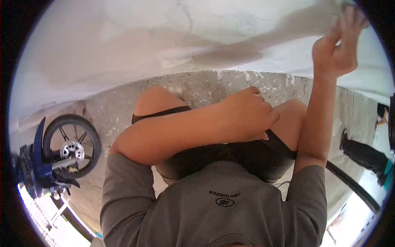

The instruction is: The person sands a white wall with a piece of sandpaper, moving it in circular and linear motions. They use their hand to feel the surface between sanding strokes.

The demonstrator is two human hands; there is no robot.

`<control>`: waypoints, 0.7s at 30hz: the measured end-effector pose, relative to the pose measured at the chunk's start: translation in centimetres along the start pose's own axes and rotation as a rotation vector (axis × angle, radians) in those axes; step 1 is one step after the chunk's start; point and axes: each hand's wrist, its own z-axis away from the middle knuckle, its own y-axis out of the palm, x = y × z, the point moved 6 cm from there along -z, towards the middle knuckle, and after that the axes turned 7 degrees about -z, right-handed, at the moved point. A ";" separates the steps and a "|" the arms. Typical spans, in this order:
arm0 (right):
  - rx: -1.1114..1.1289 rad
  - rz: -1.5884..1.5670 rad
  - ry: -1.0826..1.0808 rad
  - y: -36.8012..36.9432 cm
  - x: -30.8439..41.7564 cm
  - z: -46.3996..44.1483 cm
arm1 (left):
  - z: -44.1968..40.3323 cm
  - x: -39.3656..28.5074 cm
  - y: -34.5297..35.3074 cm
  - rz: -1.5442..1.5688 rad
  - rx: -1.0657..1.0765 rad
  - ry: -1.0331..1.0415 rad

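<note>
My left forearm crosses over my lap, and my left hand (249,113) hangs by my right knee (291,117). Its fingers are curled in and partly hidden, with nothing showing in them. At the upper right my right hand (339,51) reaches up to the pale wall (135,53). Thumb and fingers point at the wall surface, drawn together at blurred tips. A small dark patch lies at those tips; whether it is a held thing or shadow is unclear. The arm's shadow falls along the wall.
Rough concrete floor (205,86) with white specks meets the wall. A blue motorbike's front wheel (72,146) stands at the left. At the right are a dark bar (353,187) and another person's dark-clothed leg (362,153).
</note>
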 end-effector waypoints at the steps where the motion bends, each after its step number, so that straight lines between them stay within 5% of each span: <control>1: -0.069 0.066 0.106 -0.6 -0.5 -0.1 | 0.1 0.1 -0.2 -0.011 -0.013 -0.020; 3: -0.079 0.133 0.189 -0.2 -0.2 1.0 | -0.1 -0.2 -0.5 -0.038 -0.014 -0.029; 8: -0.023 0.149 -0.120 -0.1 0.6 1.5 | -0.2 -0.6 -1.0 -0.022 -0.014 -0.026; 11: -0.108 -0.051 0.495 -3.4 -1.4 0.6 | -0.4 -1.1 -1.8 -0.026 -0.027 -0.056; 14: -0.281 0.020 0.513 -2.1 -2.4 2.4 | -0.3 -1.2 -1.8 -0.024 -0.022 -0.062; 18: -0.202 0.083 -0.132 -0.1 -0.3 2.0 | -0.3 -1.0 -1.5 -0.045 -0.094 -0.029; 20: -0.217 -0.074 0.269 -2.2 -2.5 1.6 | -0.4 -0.9 -1.8 -0.050 -0.100 -0.033; 21: -0.245 0.104 0.367 -3.2 -2.9 1.0 | -0.4 -0.9 -1.8 -0.050 -0.096 -0.030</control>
